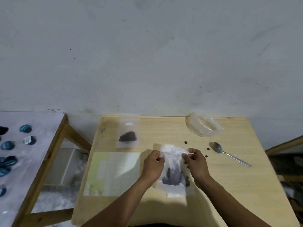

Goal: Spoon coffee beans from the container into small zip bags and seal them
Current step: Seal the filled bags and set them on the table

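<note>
- We work at a pale wooden table set against a grey wall.
- A second table to our left carries several dark blue and black round items, too blurred to name.
- A stack of flat sheets lies on the near left of our table.
- We hold a small zip bag above the table middle, beans dark in its lower part.
- Our left hand pinches the bag's top left corner; our right hand pinches the top right corner.
- Another filled bag lies flat toward the far left.
- A clear container sits at the far right edge.
- A metal spoon lies right of our hands.
- Loose beans dot the wood between bag and spoon.
</note>
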`<move>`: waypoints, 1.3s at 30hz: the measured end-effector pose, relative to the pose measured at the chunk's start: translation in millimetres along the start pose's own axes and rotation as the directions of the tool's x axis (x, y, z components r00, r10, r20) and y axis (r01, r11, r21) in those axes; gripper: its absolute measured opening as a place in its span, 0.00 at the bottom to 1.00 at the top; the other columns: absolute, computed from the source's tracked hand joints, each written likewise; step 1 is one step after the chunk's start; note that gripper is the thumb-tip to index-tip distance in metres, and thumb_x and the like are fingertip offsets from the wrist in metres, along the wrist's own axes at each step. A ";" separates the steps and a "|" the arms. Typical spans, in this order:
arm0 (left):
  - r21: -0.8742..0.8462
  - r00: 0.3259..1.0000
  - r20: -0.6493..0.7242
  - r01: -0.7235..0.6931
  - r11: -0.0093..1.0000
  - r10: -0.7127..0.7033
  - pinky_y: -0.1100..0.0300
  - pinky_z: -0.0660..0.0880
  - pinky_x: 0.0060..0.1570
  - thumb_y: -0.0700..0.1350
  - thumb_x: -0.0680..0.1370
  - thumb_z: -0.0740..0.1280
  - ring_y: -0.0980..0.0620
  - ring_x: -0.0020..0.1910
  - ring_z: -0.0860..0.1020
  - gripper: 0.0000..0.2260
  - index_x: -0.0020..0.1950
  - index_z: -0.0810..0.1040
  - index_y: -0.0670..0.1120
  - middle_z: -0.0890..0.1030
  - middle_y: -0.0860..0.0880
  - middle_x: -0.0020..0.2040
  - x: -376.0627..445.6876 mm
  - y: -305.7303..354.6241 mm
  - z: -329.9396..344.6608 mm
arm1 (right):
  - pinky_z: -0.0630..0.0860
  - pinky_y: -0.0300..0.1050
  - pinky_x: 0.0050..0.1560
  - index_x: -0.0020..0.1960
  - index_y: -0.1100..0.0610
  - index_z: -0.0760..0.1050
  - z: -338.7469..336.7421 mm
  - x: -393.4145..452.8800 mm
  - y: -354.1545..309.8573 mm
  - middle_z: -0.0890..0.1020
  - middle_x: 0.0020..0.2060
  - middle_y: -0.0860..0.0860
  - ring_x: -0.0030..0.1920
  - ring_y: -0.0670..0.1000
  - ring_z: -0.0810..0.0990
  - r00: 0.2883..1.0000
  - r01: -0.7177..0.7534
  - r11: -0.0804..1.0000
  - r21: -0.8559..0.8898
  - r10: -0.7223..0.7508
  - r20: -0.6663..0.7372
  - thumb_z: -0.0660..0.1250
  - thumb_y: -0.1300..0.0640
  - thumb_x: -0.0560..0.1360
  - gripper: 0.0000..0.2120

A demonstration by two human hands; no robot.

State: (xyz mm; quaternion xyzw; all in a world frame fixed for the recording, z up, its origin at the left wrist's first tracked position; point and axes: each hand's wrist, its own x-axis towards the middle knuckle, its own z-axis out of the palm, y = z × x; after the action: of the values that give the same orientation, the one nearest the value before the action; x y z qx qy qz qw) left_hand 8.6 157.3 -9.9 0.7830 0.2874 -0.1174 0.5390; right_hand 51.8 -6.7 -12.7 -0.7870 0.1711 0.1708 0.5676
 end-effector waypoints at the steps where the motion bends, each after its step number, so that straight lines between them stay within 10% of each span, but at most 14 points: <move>1: -0.019 1.000 -0.027 -0.014 1.000 0.013 0.59 0.72 0.42 0.45 0.80 0.64 0.54 0.40 0.77 0.03 0.49 0.76 0.49 0.79 0.54 0.42 -0.3 -1.8 -7.5 | 0.74 0.44 0.42 0.52 0.56 0.75 6.6 -0.3 -4.2 0.81 0.41 0.54 0.42 0.52 0.78 0.999 0.008 1.000 -0.010 -0.008 0.032 0.68 0.60 0.78 0.03; 16: -0.384 0.883 -0.452 -0.061 0.921 -0.129 0.56 0.81 0.37 0.43 0.82 0.64 0.50 0.35 0.84 0.05 0.50 0.78 0.45 0.84 0.46 0.42 -53.4 -89.0 -140.2 | 0.72 0.49 0.39 0.44 0.64 0.80 155.2 -37.2 -35.4 0.80 0.33 0.55 0.34 0.53 0.76 0.896 0.063 0.992 -0.109 -0.008 0.445 0.61 0.54 0.82 0.16; 24: -0.555 0.725 -0.594 -0.054 0.830 -0.350 0.54 0.81 0.37 0.42 0.82 0.62 0.43 0.39 0.84 0.05 0.53 0.78 0.44 0.84 0.44 0.44 -93.8 -143.0 -205.8 | 0.64 0.44 0.31 0.26 0.55 0.63 217.5 -74.5 3.1 0.68 0.22 0.49 0.23 0.47 0.66 0.651 0.617 0.641 -0.456 -0.090 0.754 0.63 0.55 0.78 0.23; 29: -0.658 0.665 -0.601 -0.096 0.747 -0.444 0.53 0.80 0.38 0.41 0.82 0.63 0.44 0.37 0.82 0.04 0.50 0.77 0.45 0.83 0.41 0.44 -107.0 -168.9 -231.4 | 0.80 0.47 0.44 0.41 0.57 0.82 241.5 -93.1 7.8 0.84 0.38 0.51 0.38 0.48 0.81 0.598 0.724 0.492 -0.483 -0.098 0.796 0.66 0.48 0.76 0.13; 39: -0.669 0.651 -0.607 -0.108 0.735 -0.456 0.56 0.81 0.39 0.43 0.82 0.64 0.43 0.40 0.84 0.03 0.51 0.77 0.46 0.84 0.44 0.45 -109.8 -174.2 -241.2 | 0.80 0.46 0.50 0.53 0.55 0.80 269.2 -101.1 15.3 0.82 0.48 0.51 0.48 0.51 0.81 0.612 0.766 0.340 -0.546 -0.125 0.781 0.65 0.48 0.77 0.12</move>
State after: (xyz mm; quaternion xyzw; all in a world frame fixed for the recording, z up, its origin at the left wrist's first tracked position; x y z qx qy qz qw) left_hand -210.9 385.8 3.4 0.4867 0.5813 0.2627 0.5968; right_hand -64.6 252.7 -58.7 -0.8656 -0.3736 0.3003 0.1450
